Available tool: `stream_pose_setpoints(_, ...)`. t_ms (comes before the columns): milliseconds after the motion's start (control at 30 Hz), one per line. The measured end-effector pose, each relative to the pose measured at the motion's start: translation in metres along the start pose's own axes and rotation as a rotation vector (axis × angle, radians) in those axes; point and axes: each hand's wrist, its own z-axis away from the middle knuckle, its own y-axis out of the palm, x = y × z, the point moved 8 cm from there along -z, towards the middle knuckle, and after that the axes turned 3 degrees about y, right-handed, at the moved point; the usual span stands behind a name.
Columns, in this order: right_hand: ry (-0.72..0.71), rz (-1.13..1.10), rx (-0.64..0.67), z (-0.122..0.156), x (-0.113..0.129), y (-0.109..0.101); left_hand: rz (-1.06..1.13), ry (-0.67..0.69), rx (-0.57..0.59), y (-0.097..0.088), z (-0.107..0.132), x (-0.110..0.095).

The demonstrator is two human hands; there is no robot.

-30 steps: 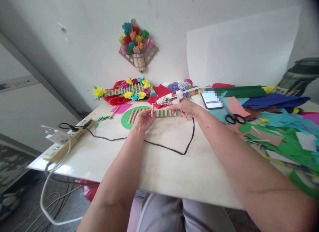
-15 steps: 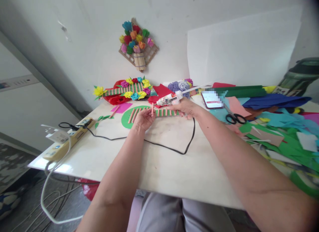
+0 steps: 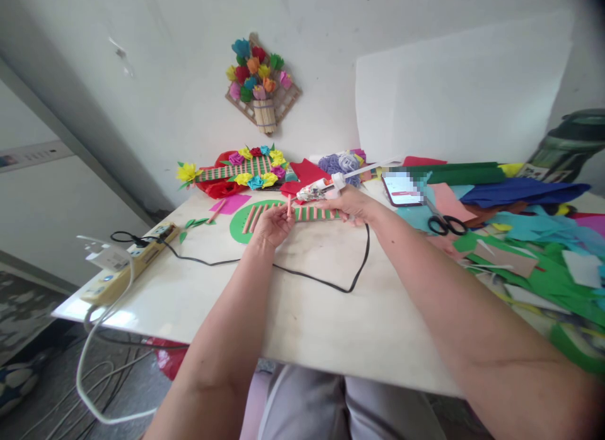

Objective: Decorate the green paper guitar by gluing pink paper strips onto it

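Note:
My left hand [image 3: 275,225] pinches a short pink paper stick [image 3: 290,205], held upright. In my right hand [image 3: 352,205] is a hot glue gun [image 3: 314,191] with a long white glue stick [image 3: 368,169] out of its back; its nozzle points left, close to the pink stick. Beneath both hands lies a green guitar-shaped piece [image 3: 237,231] with several pink sticks across its body and neck. Part of it is hidden by my left hand. A black cord [image 3: 312,276] runs from near my right hand across the table.
A yellow power strip [image 3: 127,270] sits at the table's left edge. A finished paper-flower guitar [image 3: 231,170] lies at the back. To the right are a phone [image 3: 401,189], black-handled scissors [image 3: 447,225], coloured paper scraps [image 3: 501,251] and a dark bottle [image 3: 564,144].
Almost nothing differs. Both hands keep their places, with the glue gun's nozzle still near the pink stick.

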Motion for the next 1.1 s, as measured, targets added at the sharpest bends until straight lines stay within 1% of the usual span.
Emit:
stream_pose_setpoints(267, -0.068, -0.001, -0.037, -0.0001, 0.0057, -0.0022, -0.01, -0.006, 0.01, 0.0011, 0.0006, 0.001)
stream_pose_setpoints(467, -0.06, -0.01, -0.066, -0.0005, 0.0048, -0.0046, -0.024, -0.007, 0.001, 0.002, 0.0023, 0.001)
stream_pose_setpoints(667, -0.085, -0.035, -0.081, -0.0019, 0.0058, -0.0049, -0.025, -0.019, -0.012, 0.002, 0.0033, 0.0017)
stream_pose_setpoints(833, -0.056, -0.039, -0.111, 0.0016, 0.0065, -0.0061, -0.043, -0.014, -0.005, 0.0034, 0.0044, 0.0015)
stream_pose_setpoints(1100, -0.09, -0.043, -0.08, -0.0016, 0.0068, -0.0045, -0.024, -0.015, -0.014, 0.003, 0.0043, 0.0012)
